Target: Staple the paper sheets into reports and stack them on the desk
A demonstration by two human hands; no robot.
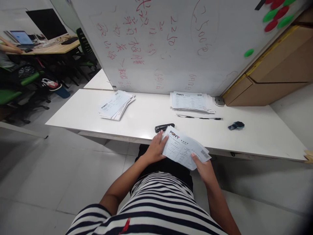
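A small sheaf of printed paper sheets [182, 151] headed "PONY" is held over the desk's front edge, above my lap. My left hand [156, 147] is closed on its left end, fingers partly hidden. At the lower right corner my right hand [204, 167] pinches the sheets, thumb on top and the other fingers hidden underneath. Just behind the sheets lies a black stapler [162, 127], close to my left fingertips. One stack of similar sheets [116, 104] rests at the desk's left, slightly fanned. Another stack [190, 101] lies further back, against the whiteboard.
The white desk [146, 109] ends at a whiteboard [146, 42] with red writing and magnets. A dark-patterned strip [200, 117], a dark wristwatch-like object [236, 125] and a grey mouse [219, 101] lie right. Cardboard boxes [269, 91] stand behind. Another person's arm [11, 48] shows far left.
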